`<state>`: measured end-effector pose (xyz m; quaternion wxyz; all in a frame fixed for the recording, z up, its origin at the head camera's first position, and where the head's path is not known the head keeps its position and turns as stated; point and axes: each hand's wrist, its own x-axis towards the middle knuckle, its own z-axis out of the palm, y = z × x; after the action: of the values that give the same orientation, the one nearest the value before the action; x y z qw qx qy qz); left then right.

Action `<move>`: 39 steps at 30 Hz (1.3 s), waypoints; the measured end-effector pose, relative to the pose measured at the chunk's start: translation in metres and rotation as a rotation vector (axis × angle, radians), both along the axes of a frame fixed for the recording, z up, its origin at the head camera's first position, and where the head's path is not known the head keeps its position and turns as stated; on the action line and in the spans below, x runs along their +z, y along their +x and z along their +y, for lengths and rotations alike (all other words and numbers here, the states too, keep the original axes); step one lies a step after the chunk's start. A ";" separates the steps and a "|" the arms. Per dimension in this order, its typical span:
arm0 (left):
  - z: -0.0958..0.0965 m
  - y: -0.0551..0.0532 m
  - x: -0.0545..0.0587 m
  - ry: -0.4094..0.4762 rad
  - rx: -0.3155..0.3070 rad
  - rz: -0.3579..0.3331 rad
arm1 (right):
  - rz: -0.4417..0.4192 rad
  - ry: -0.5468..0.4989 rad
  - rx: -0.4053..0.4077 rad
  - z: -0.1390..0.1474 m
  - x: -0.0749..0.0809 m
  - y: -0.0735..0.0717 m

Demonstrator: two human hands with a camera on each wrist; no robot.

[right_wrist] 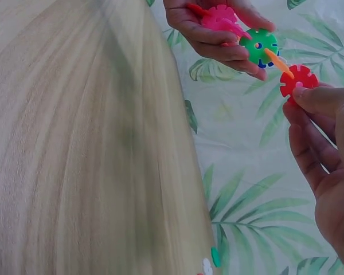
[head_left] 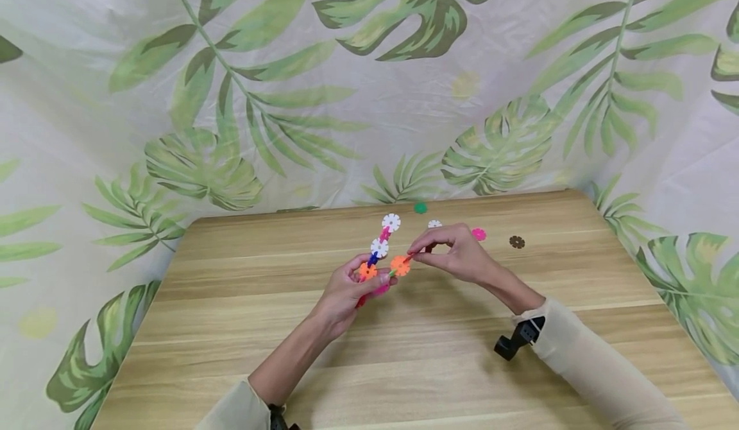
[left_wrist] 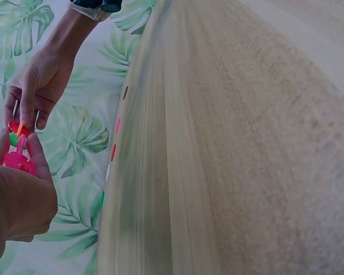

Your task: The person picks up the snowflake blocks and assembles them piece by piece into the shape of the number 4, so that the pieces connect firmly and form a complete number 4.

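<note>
One left hand (head_left: 351, 287) with thumb and fingers clasped round a chain of colourful notched discs (head_left: 379, 244), above a wooden table (head_left: 225, 301). At the chain's right end, an orange disc (head_left: 400, 266) touching a red disc (right_wrist: 302, 74). Behind, on the table, a green disc (head_left: 420, 208) and a white disc (head_left: 435, 224). Next, a right hand (head_left: 464, 255) pinching the red disc. Rightmost, a pink disc (head_left: 478, 233) and a brown disc (head_left: 516, 242).

The wood-grain table (head_left: 416, 378) bears, from twelve o'clock to two: green disc (head_left: 420, 208), white disc (head_left: 435, 223), red piece (left_wrist: 113, 152), pink disc (head_left: 478, 233), brown disc (head_left: 516, 242).
</note>
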<state>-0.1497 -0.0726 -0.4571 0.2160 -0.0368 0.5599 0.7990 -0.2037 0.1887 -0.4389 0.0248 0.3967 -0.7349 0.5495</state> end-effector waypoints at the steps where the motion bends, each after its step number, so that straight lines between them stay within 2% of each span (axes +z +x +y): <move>1: 0.000 0.000 0.000 -0.004 -0.001 0.000 | 0.008 0.011 -0.006 0.001 0.000 0.000; 10: -0.001 -0.001 0.002 -0.062 0.005 -0.011 | 0.049 0.057 -0.124 0.023 0.000 -0.006; 27: -0.005 -0.002 -0.002 -0.070 0.018 -0.029 | -0.088 0.243 -0.289 0.076 -0.011 -0.027; 39: -0.006 -0.001 -0.004 -0.085 0.009 -0.027 | -0.028 0.379 -0.376 0.118 -0.022 -0.034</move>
<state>-0.1508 -0.0790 -0.4613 0.2181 -0.0596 0.5901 0.7750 -0.2376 0.3066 -0.4606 0.0413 0.2433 -0.8857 0.3932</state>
